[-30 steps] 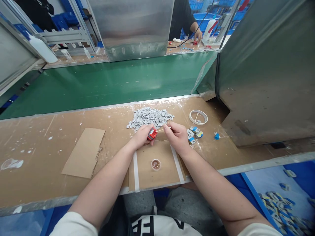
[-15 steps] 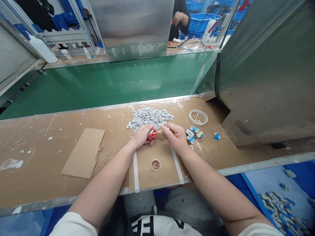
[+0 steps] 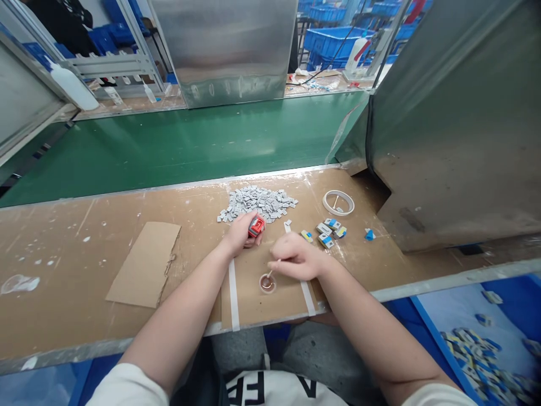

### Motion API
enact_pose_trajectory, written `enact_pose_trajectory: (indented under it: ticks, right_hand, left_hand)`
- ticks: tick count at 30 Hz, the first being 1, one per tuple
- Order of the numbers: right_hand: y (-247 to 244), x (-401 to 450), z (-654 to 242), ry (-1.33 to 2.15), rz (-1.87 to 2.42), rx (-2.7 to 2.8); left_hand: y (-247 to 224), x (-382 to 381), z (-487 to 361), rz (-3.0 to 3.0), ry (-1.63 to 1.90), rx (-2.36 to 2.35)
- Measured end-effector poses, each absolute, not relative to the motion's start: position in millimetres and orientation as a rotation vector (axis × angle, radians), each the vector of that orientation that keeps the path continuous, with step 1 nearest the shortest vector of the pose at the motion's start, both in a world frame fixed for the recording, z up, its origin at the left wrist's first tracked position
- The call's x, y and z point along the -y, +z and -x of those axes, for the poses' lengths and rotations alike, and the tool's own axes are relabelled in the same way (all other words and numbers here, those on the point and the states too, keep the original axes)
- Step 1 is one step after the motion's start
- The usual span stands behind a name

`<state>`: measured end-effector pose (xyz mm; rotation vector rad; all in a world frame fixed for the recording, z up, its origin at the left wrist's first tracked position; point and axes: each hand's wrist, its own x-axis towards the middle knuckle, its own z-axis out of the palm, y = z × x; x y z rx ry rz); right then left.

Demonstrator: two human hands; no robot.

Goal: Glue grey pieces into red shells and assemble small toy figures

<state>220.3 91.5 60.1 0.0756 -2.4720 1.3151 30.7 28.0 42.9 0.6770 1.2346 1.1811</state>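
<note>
My left hand point(image 3: 242, 234) is closed around a small red and grey block-shaped piece point(image 3: 256, 226), just in front of a heap of small grey flat pieces point(image 3: 260, 202). My right hand point(image 3: 299, 256) pinches a thin pale stick point(image 3: 269, 274), its tip down in a small clear cup point(image 3: 267, 283) of reddish-brown liquid. The cup stands on a cardboard sheet point(image 3: 249, 304) edged with white tape strips. Beyond my right hand lie several small blue, yellow and grey blocks point(image 3: 324, 229), one of them close to my knuckles.
A white tape ring point(image 3: 338, 203) and a small blue piece point(image 3: 369, 234) lie to the right. Loose cardboard point(image 3: 144, 264) rests at left. A green belt point(image 3: 203, 144) runs behind the table, and a large metal panel point(image 3: 448, 129) stands at right. Below is a blue bin point(image 3: 422, 321) of blocks.
My right hand has moved down and toward me, taking the stick from the red piece to the cup. One small block now shows beside my right hand. The person across has mostly left view.
</note>
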Motion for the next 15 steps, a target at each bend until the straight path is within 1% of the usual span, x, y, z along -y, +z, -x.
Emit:
enact_pose_trajectory:
  ticks: [3, 8, 10, 14, 15]
  right_hand:
    - [63, -76, -220, 1.109, -0.154, 2.747]
    - [62, -68, -230, 0.620, 0.027, 2.939]
    - [63, -75, -246, 0.531, 0.224, 2.901]
    - [64, -96, -283, 0.357, 0.902, 2.605]
    - [62, -101, -289, 0.304, 1.014, 2.549]
  left_hand:
    - [42, -29, -27, -0.601, 1.237, -1.157]
    - [42, -30, -24, -0.567, 1.279, -1.102]
    - [42, -30, -23, -0.566, 1.287, -1.094]
    - [43, -30, -23, -0.556, 1.306, -1.084]
    - [43, -30, -23, -0.556, 1.311, -1.082]
